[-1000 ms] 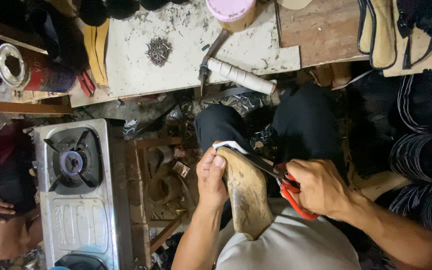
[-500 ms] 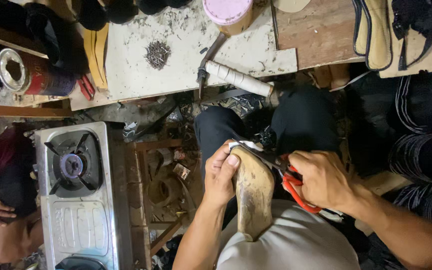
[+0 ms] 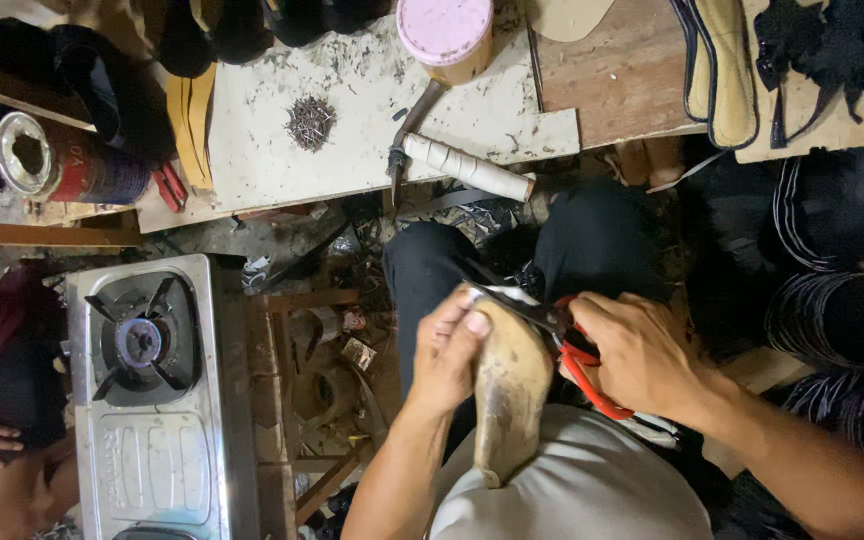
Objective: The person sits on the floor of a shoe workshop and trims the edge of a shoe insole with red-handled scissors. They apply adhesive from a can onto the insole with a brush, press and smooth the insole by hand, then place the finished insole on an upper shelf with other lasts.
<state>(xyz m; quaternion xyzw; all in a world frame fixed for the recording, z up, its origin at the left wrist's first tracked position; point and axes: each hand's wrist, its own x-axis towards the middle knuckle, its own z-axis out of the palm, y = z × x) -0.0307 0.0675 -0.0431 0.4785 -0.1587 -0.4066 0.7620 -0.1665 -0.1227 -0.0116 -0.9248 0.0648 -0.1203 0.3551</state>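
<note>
My left hand (image 3: 449, 350) grips the wooden last (image 3: 508, 395) at lower centre; my right hand (image 3: 632, 352) squeezes red-handled pliers (image 3: 574, 350) at its top edge, knees crowding close.

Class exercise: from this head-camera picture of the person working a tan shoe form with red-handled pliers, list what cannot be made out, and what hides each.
- Tip of the red-handled pliers: dark against the tan wooden shoe form; what it grips is unclear.
- Form's heel end: hidden against the grey shirt.
- Right hand palm: turned away, covering the handles.
- Left hand fingertips: wrapped behind the form.
- Small dark pile of nails on the white worktop: too small to tell singly.
- Steel gas stove: cut off by the bottom edge.
</note>
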